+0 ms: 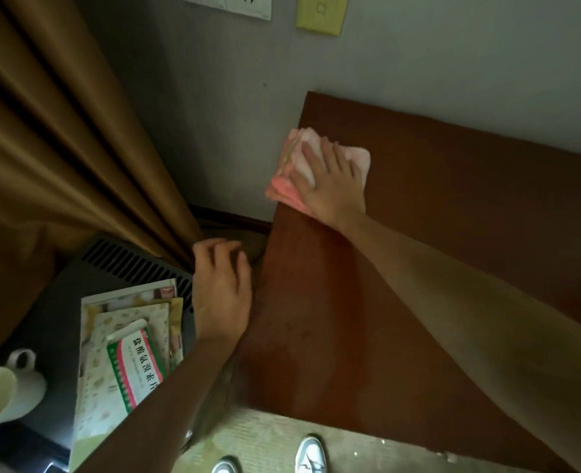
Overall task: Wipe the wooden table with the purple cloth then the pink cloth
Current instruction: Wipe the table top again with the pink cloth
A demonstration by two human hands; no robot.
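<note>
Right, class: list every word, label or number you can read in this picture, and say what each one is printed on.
"盐酸氨溴索片" in large black characters, on the white, green and pink medicine box.
Smaller print under those characters on the same box: too blurred to read.
Patterned packets beneath the box: no readable text.
Wall socket plate and yellow plate: no text visible.

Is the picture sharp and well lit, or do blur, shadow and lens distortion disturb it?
Head view: dim, soft light; left hand slightly motion-blurred, right hand on the pink cloth sharper; wooden table shows a faint sheen, no hard glare; wide-angle lens bends the curtain and table edges.
</note>
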